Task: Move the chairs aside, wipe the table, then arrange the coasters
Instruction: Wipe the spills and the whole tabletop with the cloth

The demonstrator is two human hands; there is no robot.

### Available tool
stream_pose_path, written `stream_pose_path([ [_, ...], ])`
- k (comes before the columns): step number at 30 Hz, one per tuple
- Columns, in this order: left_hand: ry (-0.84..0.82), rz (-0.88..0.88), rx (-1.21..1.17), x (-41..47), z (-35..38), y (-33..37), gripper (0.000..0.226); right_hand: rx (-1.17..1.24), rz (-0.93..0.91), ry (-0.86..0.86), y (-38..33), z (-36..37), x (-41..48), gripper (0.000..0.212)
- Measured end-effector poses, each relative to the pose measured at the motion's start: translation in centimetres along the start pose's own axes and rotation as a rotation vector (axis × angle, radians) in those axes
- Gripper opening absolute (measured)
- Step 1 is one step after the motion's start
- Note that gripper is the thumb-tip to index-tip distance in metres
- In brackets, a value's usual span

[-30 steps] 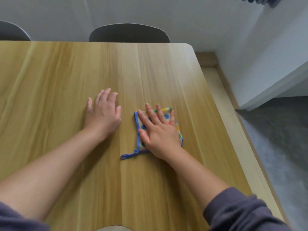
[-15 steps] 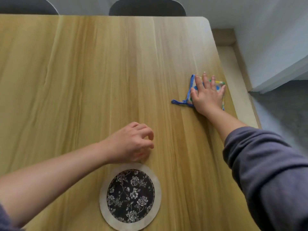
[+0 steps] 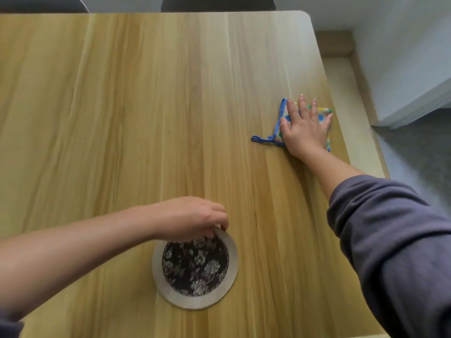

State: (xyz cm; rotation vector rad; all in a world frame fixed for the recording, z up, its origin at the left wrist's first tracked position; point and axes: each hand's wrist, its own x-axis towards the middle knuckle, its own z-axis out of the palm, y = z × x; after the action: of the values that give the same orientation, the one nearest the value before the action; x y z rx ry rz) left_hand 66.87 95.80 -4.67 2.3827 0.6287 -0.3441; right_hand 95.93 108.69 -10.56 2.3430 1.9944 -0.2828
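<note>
A round coaster (image 3: 195,272) with a pale rim and a dark floral centre lies near the front of the wooden table (image 3: 146,106). My left hand (image 3: 190,218) pinches its far rim with curled fingers. A square coaster (image 3: 284,118) with coloured dots, blue binding and a blue loop lies close to the table's right edge. My right hand (image 3: 305,128) rests flat on it with straight, spread fingers and hides most of it.
Two dark chair backs (image 3: 217,3) stand behind the table's far edge, the second chair (image 3: 41,3) at the far left. A pale ledge (image 3: 351,106) and a white wall run along the right, with grey floor (image 3: 419,147) beyond.
My right hand has stayed flat on the square coaster near the right edge. My left hand has dropped onto the round coaster and taken hold of its far rim.
</note>
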Motion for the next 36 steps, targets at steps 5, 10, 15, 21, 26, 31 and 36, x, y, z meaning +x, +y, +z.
stream_pose_path([
  [5,0.265,-0.36,-0.545,2.7,-8.1,-4.5,0.019,0.014,0.008,0.008,0.1,0.2,-0.1,0.058],
  [10,0.829,-0.506,-0.982,9.4,-15.0,-10.4,0.018,0.014,0.006,0.023,0.1,0.3,-0.2,0.059],
  [15,1.112,-0.608,-1.326,18.0,-19.0,-12.8,0.02,-0.013,0.006,0.031,0.0,0.4,-0.1,0.059],
  [21,0.901,-0.581,-1.537,24.4,-21.5,-12.6,0.029,-0.005,0.008,0.047,0.1,0.5,0.1,0.065],
  [26,0.963,-0.789,-0.919,22.1,-18.3,-13.5,0.032,-0.004,0.007,0.044,0.2,0.6,0.0,0.06],
  [31,0.849,-0.604,-0.26,15.2,-12.4,-12.3,0.029,0.006,0.008,0.021,0.0,0.1,-0.1,0.059],
  [36,0.764,-0.654,0.006,9.2,-6.6,-10.8,0.04,0.035,0.081,0.003,-1.0,0.1,0.5,0.058],
])
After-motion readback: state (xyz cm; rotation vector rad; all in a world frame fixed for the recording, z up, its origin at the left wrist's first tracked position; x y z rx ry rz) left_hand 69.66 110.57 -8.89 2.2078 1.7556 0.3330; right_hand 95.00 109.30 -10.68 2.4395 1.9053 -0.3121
